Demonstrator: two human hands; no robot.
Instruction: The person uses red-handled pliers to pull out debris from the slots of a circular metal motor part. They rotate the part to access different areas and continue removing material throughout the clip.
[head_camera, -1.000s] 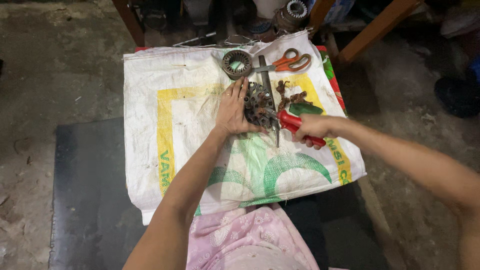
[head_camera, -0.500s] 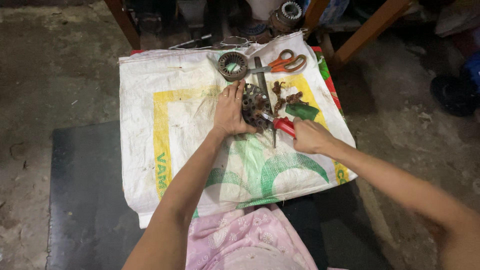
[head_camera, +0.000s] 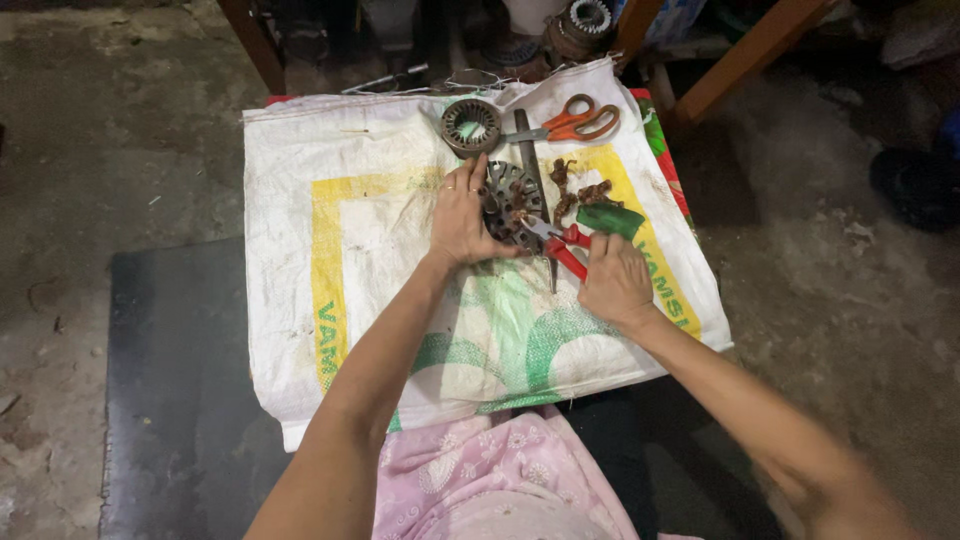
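At frame centre, on a white woven sack, the left hand presses curled fingers on a round slotted motor core. Just right, the right hand grips red-handled pliers, whose tips meet the core. Orange scissors lie upper right.

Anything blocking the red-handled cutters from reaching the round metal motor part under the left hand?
Nothing visible does. The red-handled cutters in the right hand already have their tips at the edge of the round metal motor part, which the left hand steadies.
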